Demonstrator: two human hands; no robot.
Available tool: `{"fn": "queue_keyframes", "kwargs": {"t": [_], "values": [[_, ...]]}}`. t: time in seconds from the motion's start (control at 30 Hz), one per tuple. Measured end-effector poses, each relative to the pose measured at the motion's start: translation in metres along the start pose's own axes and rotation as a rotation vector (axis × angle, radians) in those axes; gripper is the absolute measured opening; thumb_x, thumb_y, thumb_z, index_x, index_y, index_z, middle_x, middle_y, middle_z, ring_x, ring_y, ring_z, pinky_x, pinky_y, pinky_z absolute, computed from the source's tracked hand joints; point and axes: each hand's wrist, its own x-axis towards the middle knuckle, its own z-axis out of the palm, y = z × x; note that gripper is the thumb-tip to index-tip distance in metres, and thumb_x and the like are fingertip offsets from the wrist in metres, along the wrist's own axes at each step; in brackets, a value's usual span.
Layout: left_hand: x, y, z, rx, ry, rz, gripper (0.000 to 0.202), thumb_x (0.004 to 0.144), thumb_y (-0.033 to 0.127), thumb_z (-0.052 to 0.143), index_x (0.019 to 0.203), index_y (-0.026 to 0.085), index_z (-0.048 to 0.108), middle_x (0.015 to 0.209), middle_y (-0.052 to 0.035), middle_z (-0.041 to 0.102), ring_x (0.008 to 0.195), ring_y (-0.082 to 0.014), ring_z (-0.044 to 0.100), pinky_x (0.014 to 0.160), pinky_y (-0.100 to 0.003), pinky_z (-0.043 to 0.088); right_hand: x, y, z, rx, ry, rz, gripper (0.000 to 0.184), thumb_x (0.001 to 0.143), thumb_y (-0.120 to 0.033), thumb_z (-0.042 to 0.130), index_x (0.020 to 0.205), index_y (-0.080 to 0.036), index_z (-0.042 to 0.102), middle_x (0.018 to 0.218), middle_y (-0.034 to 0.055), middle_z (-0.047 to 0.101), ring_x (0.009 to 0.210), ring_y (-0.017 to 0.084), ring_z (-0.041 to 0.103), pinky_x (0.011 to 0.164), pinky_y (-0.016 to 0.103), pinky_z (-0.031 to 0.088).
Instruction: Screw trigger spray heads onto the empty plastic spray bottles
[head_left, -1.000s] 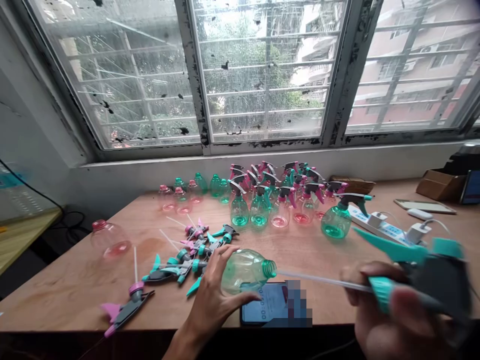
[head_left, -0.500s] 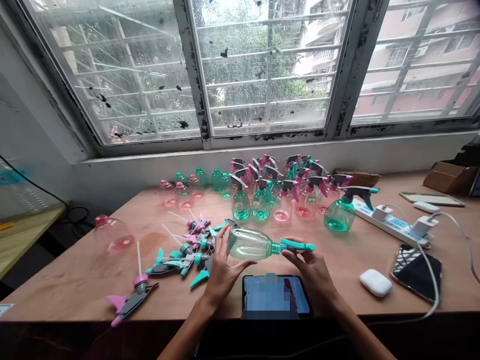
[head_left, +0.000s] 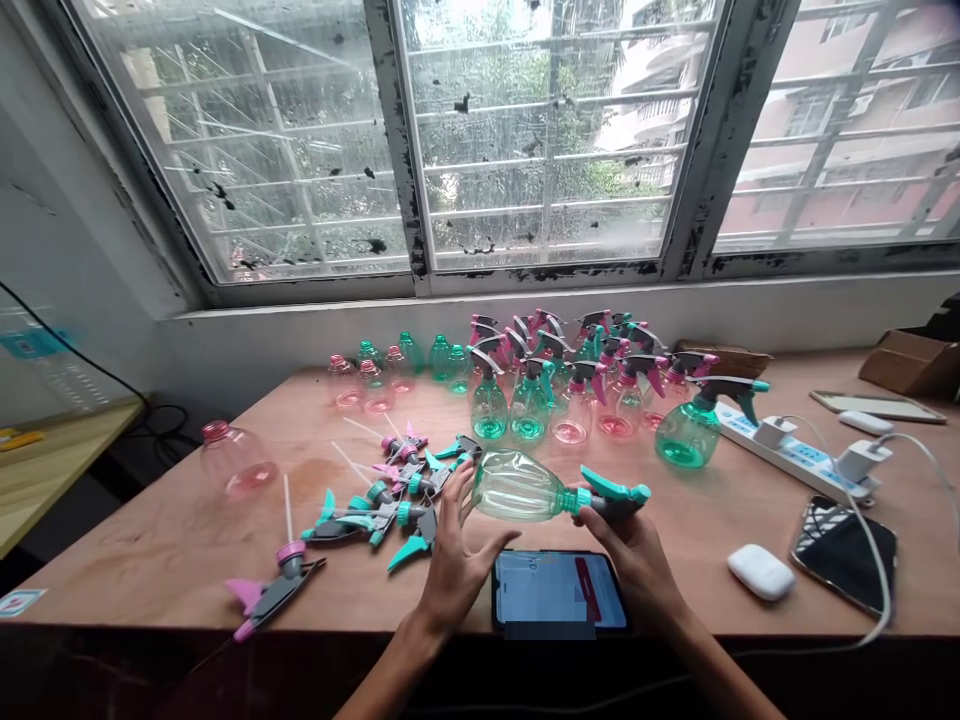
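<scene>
A clear green spray bottle (head_left: 517, 487) is held on its side just above the wooden table (head_left: 187, 540), neck to the right. My left hand (head_left: 455, 560) cups its body from below, fingers wrapped round it. My right hand (head_left: 634, 555) grips the teal and grey trigger head (head_left: 611, 492) sitting on the bottle's neck. Under both hands a phone (head_left: 559, 590) lies face up at the table's front edge.
Loose trigger heads (head_left: 382, 495) with dip tubes lie left of my hands; one pink one (head_left: 274, 590) lies nearer the edge. An empty pink bottle (head_left: 234, 462) stands far left. Several capped bottles (head_left: 570, 385) crowd the back. A power strip (head_left: 795, 455), earbud case (head_left: 761, 572) and second phone (head_left: 844, 553) sit right.
A second ago my right hand held the trigger head away, its tube at the bottle's neck. Since then the head has gone onto the neck, and the bottle now tilts slightly.
</scene>
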Motion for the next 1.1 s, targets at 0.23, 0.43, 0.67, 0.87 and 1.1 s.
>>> {"fn": "queue_keyframes", "kwargs": {"t": [0.23,0.43,0.67,0.87,1.1], "values": [[0.0,0.004,-0.005,0.058,-0.056,-0.039,0.055,0.095,0.042,0.061,0.146,0.03,0.042,0.16,-0.0085,0.028,0.149,-0.0309,0.028,0.119,-0.047,0.031,-0.004,0.011,0.001,0.042,0.033,-0.21,0.052,0.07,-0.024,0.089,0.115,-0.028,0.064,0.101,0.0032,0.072,0.095,0.026,0.072,0.085,0.041,0.061],[0.001,-0.006,-0.004,0.16,-0.073,-0.004,0.055,0.09,0.042,0.068,0.14,0.031,0.046,0.147,-0.008,0.049,0.144,-0.0314,0.036,0.12,-0.052,0.025,-0.003,0.006,-0.005,-0.057,0.004,-0.246,0.035,0.075,-0.028,0.085,0.107,-0.027,0.071,0.101,0.0041,0.07,0.097,0.027,0.069,0.085,0.041,0.06],[-0.006,-0.002,-0.006,-0.029,-0.141,-0.143,0.085,0.089,0.052,0.065,0.154,0.022,0.017,0.156,-0.0181,0.036,0.145,-0.0348,0.035,0.118,-0.052,0.031,-0.004,-0.009,-0.005,-0.272,-0.097,-0.334,0.025,0.077,-0.031,0.082,0.099,-0.025,0.071,0.089,0.0022,0.071,0.08,0.023,0.069,0.069,0.032,0.056],[-0.003,0.005,-0.007,0.027,-0.184,-0.054,0.093,0.082,0.047,0.075,0.155,0.028,0.021,0.161,-0.0121,0.031,0.15,-0.0347,0.025,0.122,-0.052,0.023,-0.01,-0.013,-0.007,-0.469,-0.01,-0.341,0.024,0.075,-0.036,0.081,0.092,-0.024,0.07,0.079,0.0019,0.076,0.07,0.026,0.071,0.063,0.032,0.055],[-0.006,-0.003,-0.003,0.087,-0.135,0.04,0.08,0.091,0.03,0.067,0.155,0.036,0.019,0.161,-0.0067,0.032,0.15,-0.0299,0.027,0.122,-0.05,0.026,-0.01,-0.006,-0.009,-0.459,-0.016,-0.261,0.022,0.073,-0.041,0.079,0.081,-0.023,0.069,0.064,0.0,0.072,0.058,0.024,0.067,0.053,0.031,0.053]]}}
